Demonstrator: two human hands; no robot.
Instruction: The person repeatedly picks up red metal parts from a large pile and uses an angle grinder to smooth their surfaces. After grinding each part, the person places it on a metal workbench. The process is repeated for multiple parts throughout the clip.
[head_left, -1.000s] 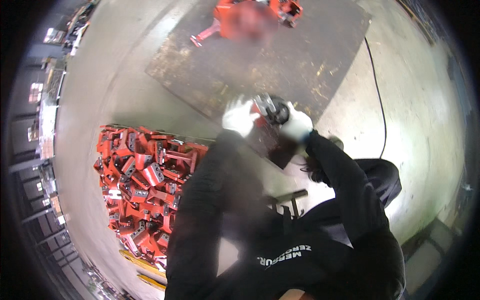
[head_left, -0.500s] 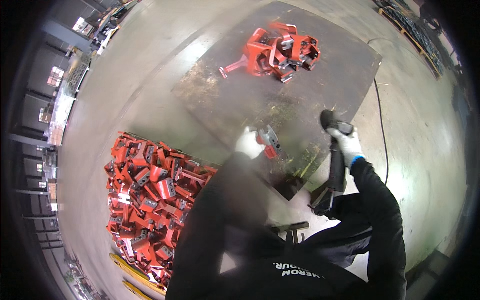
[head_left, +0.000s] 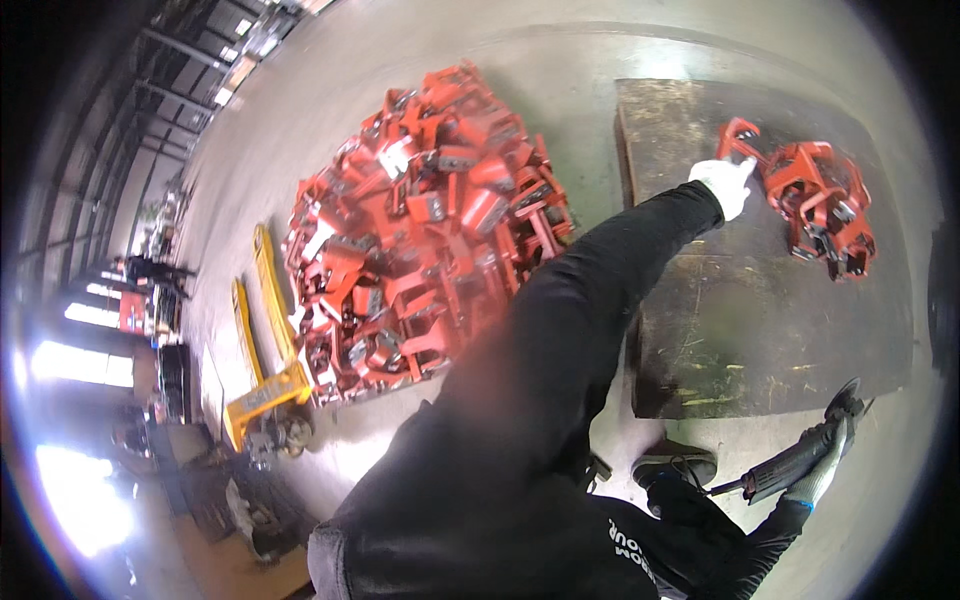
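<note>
My left hand (head_left: 728,187), in a white glove, reaches out over the dark table (head_left: 690,300). Its fingers are closed at the edge of a red metal bracket (head_left: 739,137), which lies beside a heap of similar red brackets (head_left: 825,200). Part of the grip is hidden by the glove. Low on the right, my gloved right hand (head_left: 826,472) is wrapped around a dark angle grinder (head_left: 790,462). The grinder's disc end (head_left: 845,398) points up beside the table's near right corner.
Left of the table, a large pile of red metal brackets (head_left: 430,210) stands close by. A yellow pallet jack (head_left: 270,395) is beside that pile. My shoe (head_left: 675,463) is on the floor below the table's near edge. Far left, another person (head_left: 155,272) is visible.
My view has swung left. My left hand has gone from the table's near edge, where it held a red bracket, out to the small heap. The grinder remains in my right hand, now lower.
</note>
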